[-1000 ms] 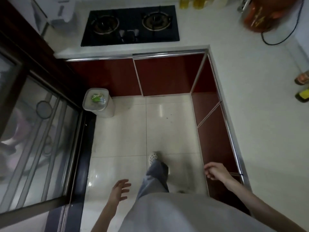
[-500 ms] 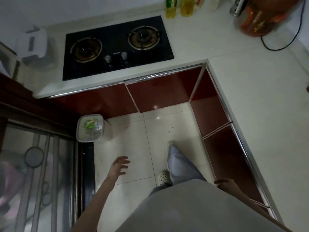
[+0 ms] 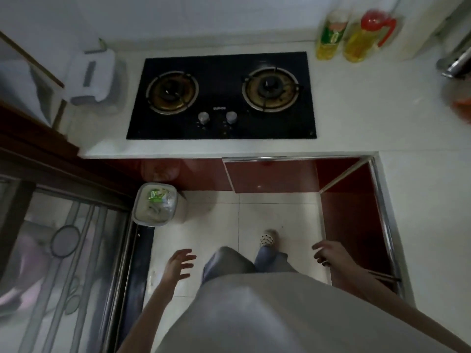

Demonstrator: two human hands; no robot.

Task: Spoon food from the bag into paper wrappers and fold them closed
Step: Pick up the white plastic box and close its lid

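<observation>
No bag of food, spoon or paper wrapper shows in the head view. My left hand [image 3: 178, 263] hangs over the tiled floor with its fingers spread and holds nothing. My right hand [image 3: 328, 253] hangs beside the red cabinet corner, fingers loosely extended, also holding nothing. Between the two hands are my legs and one slippered foot [image 3: 267, 238].
A white L-shaped counter [image 3: 420, 200] carries a black two-burner gas hob [image 3: 221, 98], two oil bottles [image 3: 331, 34] and a white box [image 3: 94, 77]. Red cabinet doors [image 3: 272, 175] stand below. A lined bin [image 3: 156, 205] sits left, by a glass sliding door [image 3: 63, 250].
I have stepped closer to the hob, which now fills more of the view. My right hand has come forward from beside my body. Both hands stay empty.
</observation>
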